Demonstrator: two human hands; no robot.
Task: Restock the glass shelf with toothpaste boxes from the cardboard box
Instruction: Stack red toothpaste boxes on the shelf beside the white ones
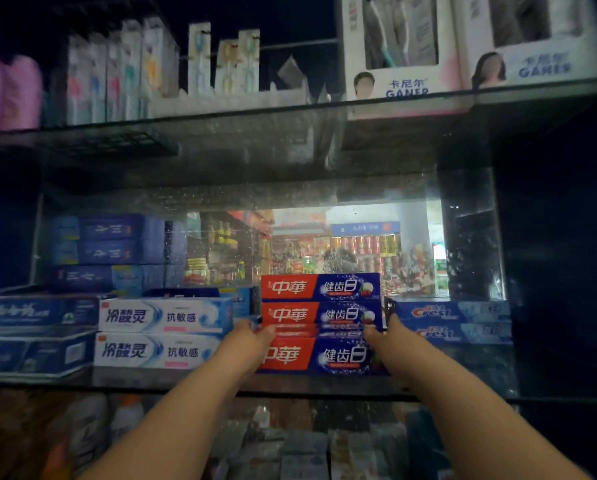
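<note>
A stack of red-and-blue toothpaste boxes [321,317] stands on the glass shelf [172,381] in the middle. My left hand [252,336] presses against the left end of the stack, fingers on the lower boxes. My right hand [383,332] holds the right end at the same height. The bottom box [319,356] sits nearest the shelf's front edge, with two more stacked behind and above it. The cardboard box is out of view.
White toothpaste boxes [165,332] lie stacked to the left, with dark blue ones [37,334] beyond. Blue Crest boxes [456,322] lie to the right. An upper glass shelf [241,112] carries toothbrush packs. More goods show dimly below.
</note>
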